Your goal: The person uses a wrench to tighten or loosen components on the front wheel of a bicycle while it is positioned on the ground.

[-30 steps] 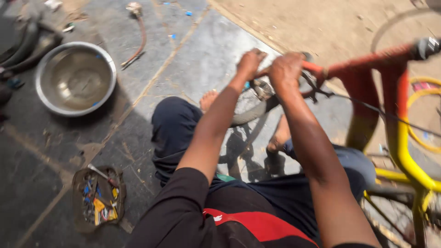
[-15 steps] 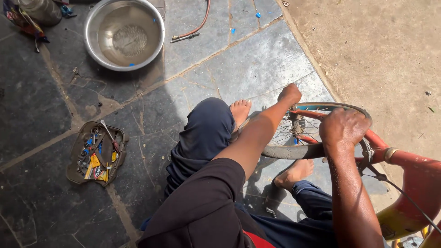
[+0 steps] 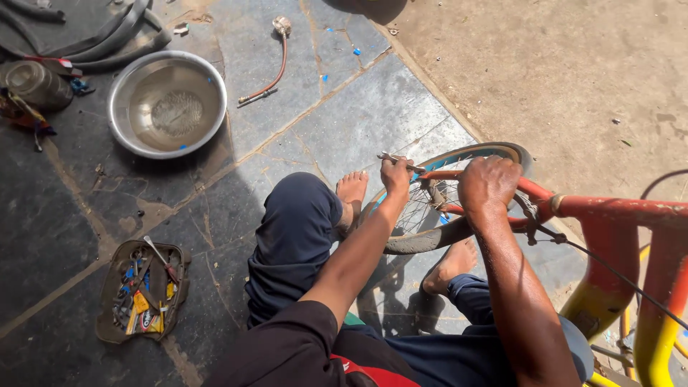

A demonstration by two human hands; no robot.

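1. Landmark for all positions: the bicycle wheel [image 3: 444, 201], standing on edge on the stone floor [image 3: 344, 107] between the seated person's bare feet.
2. I logged the left hand [image 3: 396, 174] at the wheel's upper left edge, fingers closed around a slim metal tool [image 3: 401, 162] that lay across the top of the rim and pointed left, away from the wheel.
3. The right hand [image 3: 489, 185] sat on the top of the wheel, closed over the red frame tube [image 3: 530, 192] where it met the rim; I could not tell whether it gripped the tube alone or the tire as well.
4. Handling judgement: the wheel looked rigid at the rim, light for its size, with thin spokes that would bend if pressed. Best hold seemed the rim or the frame tube beside it, never the spokes. The tool looked stiff, narrow and likely to slip; a full fist near its wheel end appeared safest.
5. Far left of the wheel stood a steel bowl [image 3: 167, 102] holding water; nearer, lower left, a worn tray of small tools [image 3: 143, 290].
6. Above the wheel, past the bowl, a thin hose [image 3: 272, 75] lay on the floor.
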